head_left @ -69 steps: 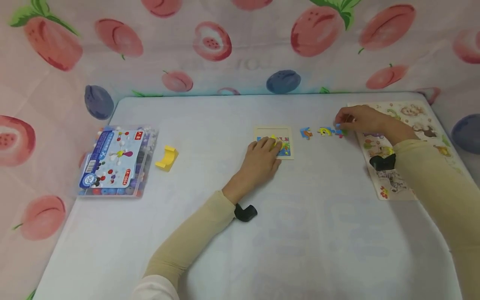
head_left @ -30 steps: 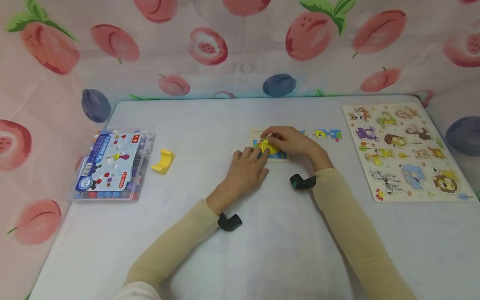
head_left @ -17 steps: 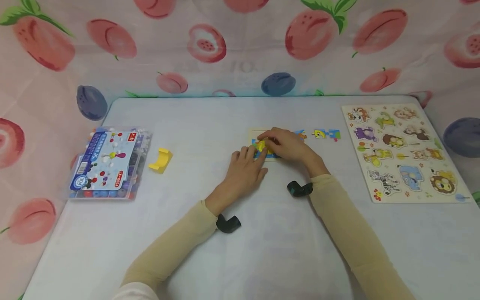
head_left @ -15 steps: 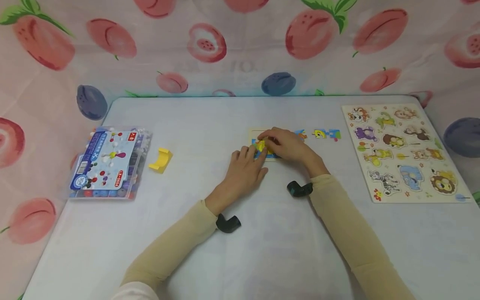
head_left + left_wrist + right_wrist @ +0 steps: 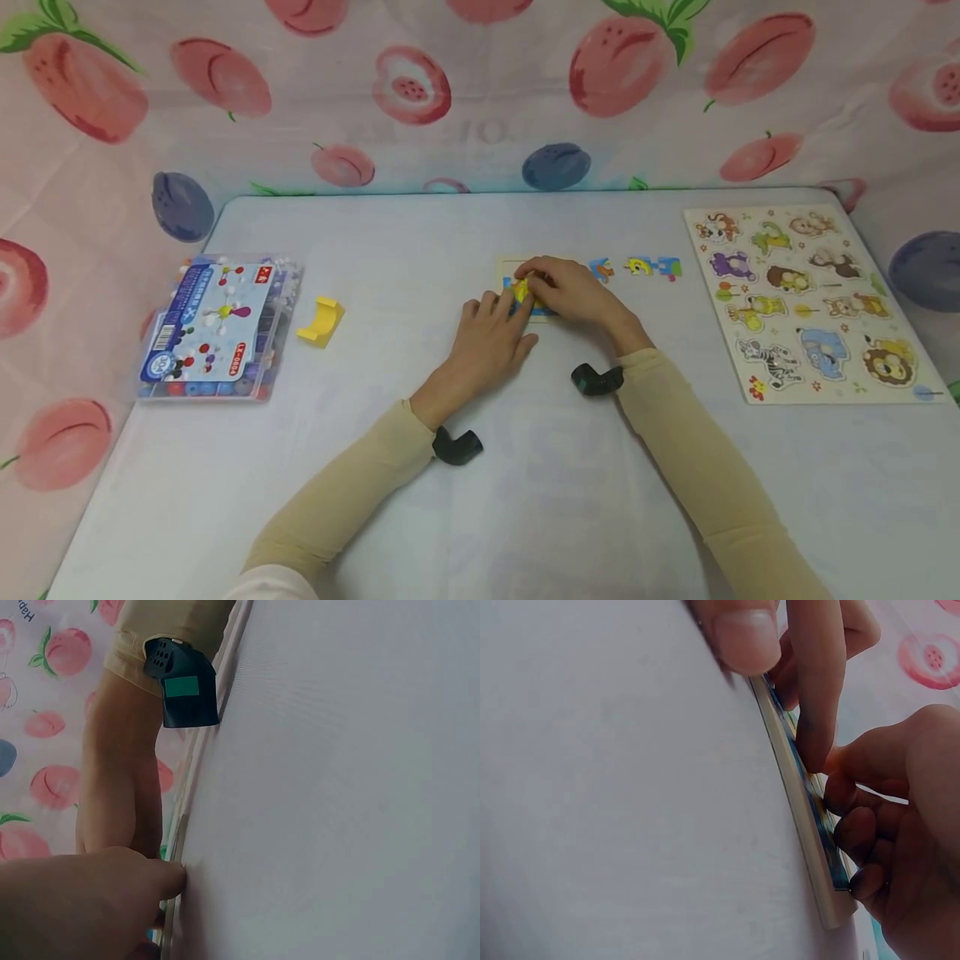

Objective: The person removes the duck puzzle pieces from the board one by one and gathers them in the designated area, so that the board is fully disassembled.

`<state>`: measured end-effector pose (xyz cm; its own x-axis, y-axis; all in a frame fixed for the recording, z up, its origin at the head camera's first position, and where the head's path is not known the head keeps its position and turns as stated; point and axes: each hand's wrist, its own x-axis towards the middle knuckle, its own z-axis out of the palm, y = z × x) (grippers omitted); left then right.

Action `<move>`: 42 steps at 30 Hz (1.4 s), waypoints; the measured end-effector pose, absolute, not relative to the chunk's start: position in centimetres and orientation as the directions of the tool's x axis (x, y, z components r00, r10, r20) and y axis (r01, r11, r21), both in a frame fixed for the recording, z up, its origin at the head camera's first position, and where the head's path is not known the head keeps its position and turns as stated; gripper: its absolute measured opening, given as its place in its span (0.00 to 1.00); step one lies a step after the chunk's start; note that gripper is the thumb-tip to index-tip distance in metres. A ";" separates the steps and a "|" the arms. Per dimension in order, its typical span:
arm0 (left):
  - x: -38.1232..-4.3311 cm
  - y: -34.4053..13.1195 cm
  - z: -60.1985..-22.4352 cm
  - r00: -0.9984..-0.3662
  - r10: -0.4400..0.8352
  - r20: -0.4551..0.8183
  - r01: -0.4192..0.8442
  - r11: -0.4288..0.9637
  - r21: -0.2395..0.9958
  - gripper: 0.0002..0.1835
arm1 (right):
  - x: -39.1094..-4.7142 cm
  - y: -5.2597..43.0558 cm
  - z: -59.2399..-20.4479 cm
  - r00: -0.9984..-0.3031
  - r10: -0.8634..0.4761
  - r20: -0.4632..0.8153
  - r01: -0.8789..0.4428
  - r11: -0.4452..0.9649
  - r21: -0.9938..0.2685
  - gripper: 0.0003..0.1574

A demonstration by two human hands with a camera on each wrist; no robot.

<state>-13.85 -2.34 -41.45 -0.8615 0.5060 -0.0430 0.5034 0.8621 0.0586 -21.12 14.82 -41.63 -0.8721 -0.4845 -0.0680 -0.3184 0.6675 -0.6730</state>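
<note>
A small wooden-framed jigsaw tray [image 5: 558,262] lies at the table's centre, largely covered by both hands. The left hand [image 5: 489,337] rests with extended fingers over its lower left part. From the other side, the right hand [image 5: 573,292] curls thumb and forefinger at a yellow puzzle piece [image 5: 522,288]. In the right wrist view, the right hand's bent fingertips [image 5: 857,825] lie along the tray's blue surface, while a left finger [image 5: 817,712] points down onto it. Right of the tray lie an orange-and-blue piece [image 5: 601,269], a yellow piece [image 5: 639,266] and a blue piece [image 5: 670,267].
An animal puzzle board [image 5: 813,304] lies at the right. At the left stand a clear box of coloured beads [image 5: 213,329] and a yellow curved block [image 5: 322,322]. Each wrist carries a black camera mount [image 5: 457,447]. Fruit-patterned cloth [image 5: 480,92] hangs behind the white table.
The right hand left the blue piece beside the animal board and came left to the tray, joining the left hand. Over the last half second both hands have stayed nearly still.
</note>
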 end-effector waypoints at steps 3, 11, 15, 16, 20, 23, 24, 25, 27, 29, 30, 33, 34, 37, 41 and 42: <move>-14.0 -2.2 -41.6 -0.868 0.496 -0.040 0.493 0.868 0.064 0.32 | -21.2 14.9 -41.7 -0.873 -0.483 -0.071 -0.309 0.658 -0.687 0.17; -14.1 -2.2 -41.4 -0.870 0.491 -0.049 0.486 0.870 0.083 0.31 | -21.5 15.2 -41.8 -0.873 -0.479 -0.091 -0.263 0.619 -0.741 0.16; -14.2 -2.2 -41.2 -0.869 0.492 -0.051 0.487 0.869 0.087 0.31 | -21.6 15.3 -41.6 -0.873 -0.481 -0.076 -0.252 0.578 -0.776 0.16; -14.2 -2.2 -41.2 -0.869 0.493 -0.051 0.488 0.869 0.086 0.31 | -21.6 15.4 -41.6 -0.873 -0.484 -0.067 -0.258 0.573 -0.778 0.15; -14.2 -2.2 -41.2 -0.868 0.493 -0.058 0.488 0.869 0.088 0.31 | -21.5 15.4 -41.7 -0.866 -0.499 -0.014 -0.308 0.557 -0.771 0.13; -14.1 -2.3 -41.1 -0.868 0.492 -0.067 0.486 0.869 0.090 0.31 | -21.4 15.3 -41.8 -0.864 -0.503 0.005 -0.314 0.531 -0.787 0.11; -14.1 -2.3 -41.1 -0.868 0.492 -0.069 0.485 0.870 0.090 0.30 | -21.4 15.2 -41.8 -0.864 -0.503 0.006 -0.309 0.522 -0.795 0.10; -14.1 -2.3 -41.1 -0.868 0.492 -0.069 0.485 0.869 0.093 0.30 | -21.4 15.1 -41.8 -0.865 -0.501 0.005 -0.305 0.517 -0.800 0.10; -14.1 -2.3 -41.2 -0.868 0.492 -0.068 0.485 0.869 0.093 0.30 | -21.4 15.0 -41.8 -0.869 -0.495 -0.002 -0.292 0.515 -0.806 0.10; -14.1 -2.2 -41.2 -0.868 0.493 -0.061 0.487 0.868 0.097 0.30 | -21.4 15.2 -41.5 -0.875 -0.483 -0.005 -0.283 0.521 -0.805 0.09; -14.1 -2.2 -41.2 -0.868 0.494 -0.055 0.487 0.868 0.099 0.30 | -21.4 15.5 -41.3 -0.880 -0.475 -0.005 -0.278 0.523 -0.806 0.09; -14.1 -2.2 -41.3 -0.869 0.493 -0.043 0.487 0.867 0.105 0.31 | -21.4 16.5 -40.3 -0.902 -0.433 0.001 -0.257 0.535 -0.805 0.09; -14.1 -2.1 -41.3 -0.869 0.492 -0.039 0.486 0.867 0.109 0.31 | -21.4 16.9 -39.9 -0.908 -0.419 0.005 -0.254 0.539 -0.803 0.09; -14.1 -2.1 -41.3 -0.872 0.489 -0.040 0.482 0.869 0.111 0.31 | -21.4 18.2 -38.9 -0.922 -0.387 0.025 -0.250 0.545 -0.800 0.09; -14.0 -2.0 -41.1 -0.873 0.486 -0.047 0.479 0.871 0.107 0.31 | -21.0 19.9 -38.4 -0.926 -0.376 0.033 -0.253 0.554 -0.793 0.09; -14.0 -2.0 -41.1 -0.872 0.487 -0.048 0.480 0.871 0.106 0.31 | -20.9 20.3 -38.4 -0.928 -0.370 0.031 -0.251 0.564 -0.787 0.08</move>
<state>-14.01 -2.02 -41.09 -0.8721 0.4870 -0.0484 0.4803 0.8706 0.1062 -20.92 20.31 -38.40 -0.9284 -0.3703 0.0305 -0.2509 0.5641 -0.7867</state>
